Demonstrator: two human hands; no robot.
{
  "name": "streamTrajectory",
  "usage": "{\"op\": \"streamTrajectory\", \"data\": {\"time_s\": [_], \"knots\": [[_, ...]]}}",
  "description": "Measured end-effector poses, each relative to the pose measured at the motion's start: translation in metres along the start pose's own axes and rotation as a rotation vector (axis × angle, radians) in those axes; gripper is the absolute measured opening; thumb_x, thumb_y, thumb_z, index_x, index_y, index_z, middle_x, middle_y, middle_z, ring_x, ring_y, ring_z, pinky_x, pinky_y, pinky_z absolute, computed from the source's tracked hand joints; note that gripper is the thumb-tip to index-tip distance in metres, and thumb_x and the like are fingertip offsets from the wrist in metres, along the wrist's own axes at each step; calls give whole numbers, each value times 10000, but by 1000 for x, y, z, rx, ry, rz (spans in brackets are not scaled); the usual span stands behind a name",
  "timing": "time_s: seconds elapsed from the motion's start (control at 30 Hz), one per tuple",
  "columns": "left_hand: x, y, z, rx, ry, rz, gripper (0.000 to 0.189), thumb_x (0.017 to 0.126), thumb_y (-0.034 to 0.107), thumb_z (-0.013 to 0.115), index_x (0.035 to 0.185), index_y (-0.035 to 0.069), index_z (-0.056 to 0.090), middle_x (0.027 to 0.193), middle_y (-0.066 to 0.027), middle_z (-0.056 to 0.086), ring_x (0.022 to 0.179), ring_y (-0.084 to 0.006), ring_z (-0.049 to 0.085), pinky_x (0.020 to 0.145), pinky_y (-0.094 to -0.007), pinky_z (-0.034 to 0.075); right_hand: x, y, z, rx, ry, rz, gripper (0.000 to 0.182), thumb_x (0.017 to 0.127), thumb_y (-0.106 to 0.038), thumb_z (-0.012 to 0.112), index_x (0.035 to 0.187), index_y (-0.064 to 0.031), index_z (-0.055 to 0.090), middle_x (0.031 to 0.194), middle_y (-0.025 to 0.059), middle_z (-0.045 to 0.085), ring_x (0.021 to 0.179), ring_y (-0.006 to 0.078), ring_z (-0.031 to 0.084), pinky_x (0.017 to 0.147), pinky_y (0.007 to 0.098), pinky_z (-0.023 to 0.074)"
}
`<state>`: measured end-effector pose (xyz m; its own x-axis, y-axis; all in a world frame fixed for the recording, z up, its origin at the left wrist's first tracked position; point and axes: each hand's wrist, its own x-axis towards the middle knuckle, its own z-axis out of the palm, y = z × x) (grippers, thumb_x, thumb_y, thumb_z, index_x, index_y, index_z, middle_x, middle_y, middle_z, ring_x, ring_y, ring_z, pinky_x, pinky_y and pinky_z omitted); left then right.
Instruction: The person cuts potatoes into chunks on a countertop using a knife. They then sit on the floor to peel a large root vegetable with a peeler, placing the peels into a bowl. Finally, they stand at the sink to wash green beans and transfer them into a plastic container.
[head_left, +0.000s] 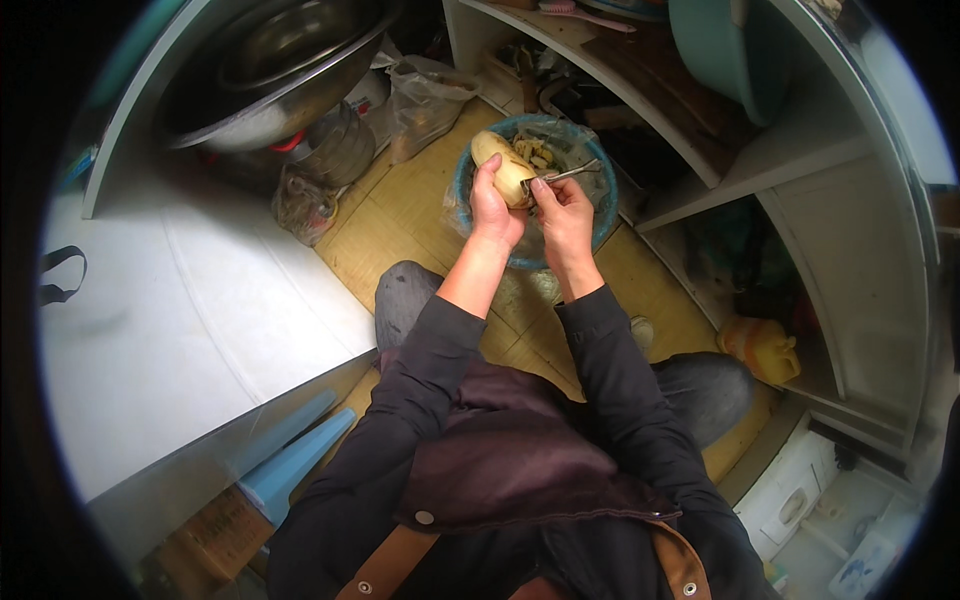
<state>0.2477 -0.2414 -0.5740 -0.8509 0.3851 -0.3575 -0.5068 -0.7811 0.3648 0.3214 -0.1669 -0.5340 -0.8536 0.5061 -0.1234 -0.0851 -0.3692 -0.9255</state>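
My left hand (493, 206) is wrapped around a pale, elongated root vegetable (495, 148), perhaps a lotus root, with dark marks along one side. Between the fingers of my right hand (566, 214) is a metal peeler (576, 172), its head against the vegetable's near end. Both hands are over a blue plastic basket (613, 199) standing on the floor. A clear plastic bag (581, 142) lines it, and yellowish peelings (534, 152) lie inside. My hands hide part of the basket's contents.
Large steel basins (300, 112) sit at upper left beside a bulging plastic bag (427, 97). White shelving (690, 202) curves along the right, with a yellow jug (761, 349) at its foot. A white panel (202, 322) and a blue plastic object (300, 461) are at left.
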Motion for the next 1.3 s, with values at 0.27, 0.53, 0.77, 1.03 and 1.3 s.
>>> {"op": "streamTrajectory", "data": {"time_s": [0.27,0.53,0.77,1.03,1.3], "knots": [[-12,11,8,-33,-30,20,427,912,353,570,1197,38,526,1029,-134,632,929,-282,627,838,-425,520,18,24,-35,184,149,285,140,966,-151,645,904,-34,599,744,35,580,630,119,542,562,258,455],[-7,28,9,258,-110,-57,396,999,351,506,1236,35,529,1121,-132,630,1021,-262,635,885,-408,536,40,-11,-37,-107,-281,144,145,943,-166,676,934,-24,646,799,-6,611,680,77,524,612,235,415],[0,27,-6,330,-157,-141,357,1000,323,509,1250,68,517,1097,-103,640,980,-235,658,805,-398,577,50,-15,-27,-197,-500,163,140,928,-161,688,885,-37,639,784,-26,603,678,60,522,607,235,430],[-25,44,11,543,-266,-239,520,980,286,521,1447,94,400,1081,-113,641,829,-246,675,632,-383,592,92,-1,-31,-155,-428,254,163,935,-170,684,828,-54,645,717,-20,582,594,68,474,534,232,363],[-39,45,8,623,-270,-243,569,982,277,517,1492,86,353,1132,-123,622,846,-235,679,647,-350,585,121,23,-47,-169,-333,267,194,924,-205,699,817,-51,648,734,-7,601,615,90,525,536,274,410]]}}
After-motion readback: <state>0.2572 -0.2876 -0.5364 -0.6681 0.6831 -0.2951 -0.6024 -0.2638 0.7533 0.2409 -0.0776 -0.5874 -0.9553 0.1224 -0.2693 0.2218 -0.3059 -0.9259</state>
